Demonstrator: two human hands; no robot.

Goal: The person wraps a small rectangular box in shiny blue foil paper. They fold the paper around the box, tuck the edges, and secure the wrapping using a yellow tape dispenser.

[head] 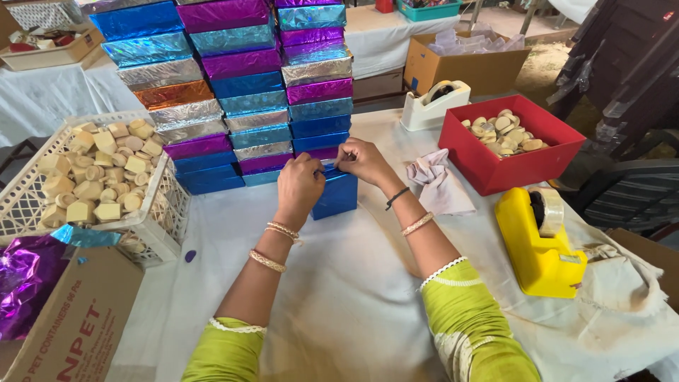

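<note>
Both hands meet on top of a small blue foil-wrapped box (335, 192) near the middle of the white-clothed table (339, 297): the left hand (300, 185) is curled closed over the box's near-left upper edge, fingers pressing the foil down, while the right hand (363, 160) pinches at the top seam with fingertips drawn together (whether a strip of tape sits under them is too small to tell). The step in hand looks like closing the last fold of the wrapping; the next move would likely call for holding that flap flat with one hand and keeping the foil taut so the seam does not spring open. At twelve o'clock from the box rises a stack of wrapped boxes (240, 85) in blue, purple, silver and orange foil. At nine o'clock stands a white plastic basket (159, 219) of pale blocks. At two o'clock sit a white tape dispenser (433, 105) and a red box (509, 164) of pale round pieces; at four o'clock, a yellow tape dispenser (537, 244). A crumpled cloth (438, 185) lies at three o'clock.
</note>
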